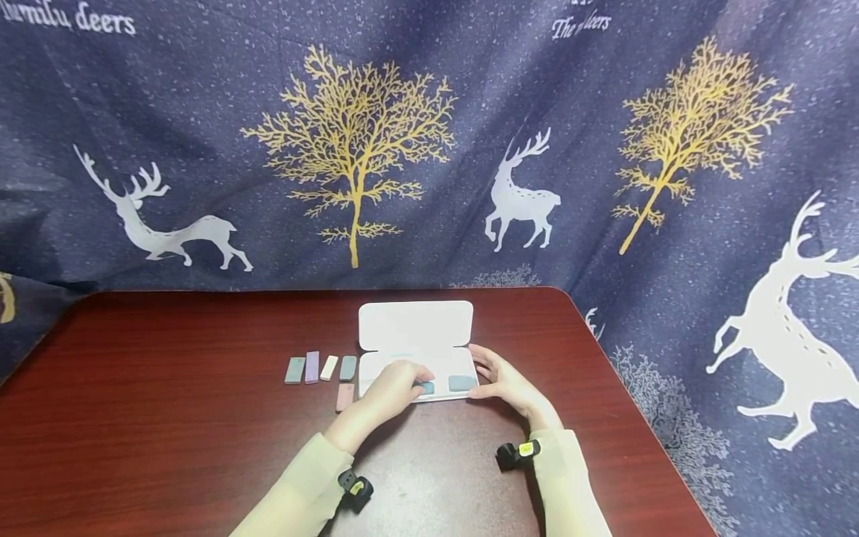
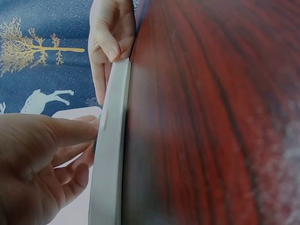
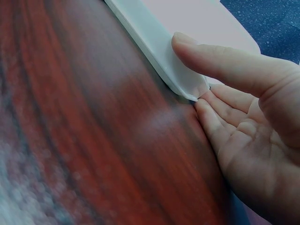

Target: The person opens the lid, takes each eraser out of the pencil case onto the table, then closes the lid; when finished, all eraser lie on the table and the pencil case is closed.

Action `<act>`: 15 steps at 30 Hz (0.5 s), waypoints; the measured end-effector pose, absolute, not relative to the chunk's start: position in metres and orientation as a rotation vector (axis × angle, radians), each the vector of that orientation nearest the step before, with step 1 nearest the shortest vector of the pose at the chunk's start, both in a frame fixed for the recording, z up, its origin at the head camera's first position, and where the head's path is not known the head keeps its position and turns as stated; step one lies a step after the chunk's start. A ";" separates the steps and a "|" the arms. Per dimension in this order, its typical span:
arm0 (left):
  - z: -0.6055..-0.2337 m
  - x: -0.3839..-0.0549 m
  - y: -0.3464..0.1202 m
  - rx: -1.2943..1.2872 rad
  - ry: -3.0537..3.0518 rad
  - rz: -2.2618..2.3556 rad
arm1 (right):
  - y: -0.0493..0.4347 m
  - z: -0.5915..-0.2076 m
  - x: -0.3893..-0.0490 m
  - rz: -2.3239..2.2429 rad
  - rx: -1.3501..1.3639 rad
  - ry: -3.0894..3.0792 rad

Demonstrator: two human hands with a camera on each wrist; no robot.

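A white pencil case point(image 1: 416, 326) lies on the table with its lid folded back. My left hand point(image 1: 392, 384) reaches over its front wall and pinches a small blue block point(image 1: 426, 388), which looks like an eraser, inside the base. Another blue-grey block point(image 1: 461, 383) lies in the base at the right. My right hand point(image 1: 499, 382) grips the case's right end, the thumb at the front corner and the fingers round the side. In the left wrist view, the case's front wall point(image 2: 110, 145) partly hides what the left fingers hold.
Left of the case lie a grey-green block point(image 1: 294, 371), a purple block point(image 1: 312, 367), a white block point(image 1: 329, 368), a blue-grey block point(image 1: 347, 368) and a pink block point(image 1: 345, 397). A patterned blue cloth point(image 1: 429, 149) hangs behind the red-brown table point(image 1: 168, 418).
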State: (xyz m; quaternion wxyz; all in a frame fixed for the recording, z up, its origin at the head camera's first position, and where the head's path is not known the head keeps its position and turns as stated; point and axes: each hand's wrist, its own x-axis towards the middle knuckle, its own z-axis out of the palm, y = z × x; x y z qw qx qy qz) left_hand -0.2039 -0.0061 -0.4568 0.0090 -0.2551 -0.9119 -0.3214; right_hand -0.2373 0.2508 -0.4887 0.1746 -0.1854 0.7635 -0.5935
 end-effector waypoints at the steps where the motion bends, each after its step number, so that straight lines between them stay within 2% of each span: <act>1: -0.457 -0.204 -0.006 -0.799 -2.848 -0.995 | 0.251 -0.489 -0.237 -1.683 -0.534 2.164; 15: -0.451 -0.208 -0.006 -0.796 -2.925 -0.973 | 0.251 -0.487 -0.237 -1.685 -0.515 2.164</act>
